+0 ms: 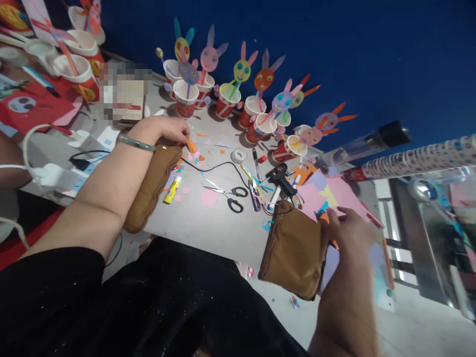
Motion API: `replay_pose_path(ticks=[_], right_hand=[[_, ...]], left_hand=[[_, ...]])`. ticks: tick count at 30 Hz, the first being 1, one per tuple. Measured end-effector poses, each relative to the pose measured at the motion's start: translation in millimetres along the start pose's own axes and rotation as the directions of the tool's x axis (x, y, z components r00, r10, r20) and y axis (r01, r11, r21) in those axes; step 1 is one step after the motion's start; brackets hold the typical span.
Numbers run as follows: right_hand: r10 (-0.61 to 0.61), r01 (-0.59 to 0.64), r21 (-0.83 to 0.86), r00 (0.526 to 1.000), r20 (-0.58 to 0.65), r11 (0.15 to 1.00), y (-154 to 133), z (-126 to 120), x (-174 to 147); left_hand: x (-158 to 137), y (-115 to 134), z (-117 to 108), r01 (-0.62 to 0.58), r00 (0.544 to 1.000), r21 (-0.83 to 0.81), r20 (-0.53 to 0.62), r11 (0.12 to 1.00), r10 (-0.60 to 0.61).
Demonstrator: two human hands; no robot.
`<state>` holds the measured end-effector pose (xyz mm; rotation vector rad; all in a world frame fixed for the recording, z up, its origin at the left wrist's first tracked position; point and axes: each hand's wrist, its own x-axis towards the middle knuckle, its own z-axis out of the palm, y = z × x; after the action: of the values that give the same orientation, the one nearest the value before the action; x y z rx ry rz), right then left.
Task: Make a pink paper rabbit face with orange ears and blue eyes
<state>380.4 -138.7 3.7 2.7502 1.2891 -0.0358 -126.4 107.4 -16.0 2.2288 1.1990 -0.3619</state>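
My left hand [173,130] is closed at the far side of the table, its fingers pinching a small orange paper piece [191,145] over a pile of scraps. A brown sleeve cover [154,186] lies along that forearm. On the right, my right hand [349,228], slightly blurred, hangs over coloured paper sheets [312,191] with its thumb and fingers apart. Blue and orange scraps [323,210] show by the thumb. Beside this hand is a second brown cover [293,248]. Between the hands lie open scissors [226,193], a yellow glue stick [173,190] and a pink paper circle [208,197].
Several red paper cups [186,99] with paper rabbit faces line the blue wall. A black glue gun [282,181], its cord, markers [256,163] and a tape roll [238,155] lie mid-table. A long cup stack [416,161] stretches out at right. White power strips [48,171] lie at left.
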Motion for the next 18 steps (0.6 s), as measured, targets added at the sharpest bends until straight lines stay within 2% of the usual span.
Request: replay_pose_path(ticks=[5,12,18], right_hand=[[0.081,-0.083,0.057,0.996,0.033,0.995,12,7,21],[0.040,-0.061,0.188,0.993,0.112,0.980,13,22,39],[0.030,-0.053,0.196,0.992,0.122,0.979,12,34,48]], left_hand=[[-4,10,-3,0.084,0.996,-0.006,0.002,0.996,-0.084],[-5,9,-3,0.059,0.998,-0.020,-0.003,0.998,-0.059],[-5,9,-3,0.065,0.998,-0.053,0.016,0.997,-0.064]])
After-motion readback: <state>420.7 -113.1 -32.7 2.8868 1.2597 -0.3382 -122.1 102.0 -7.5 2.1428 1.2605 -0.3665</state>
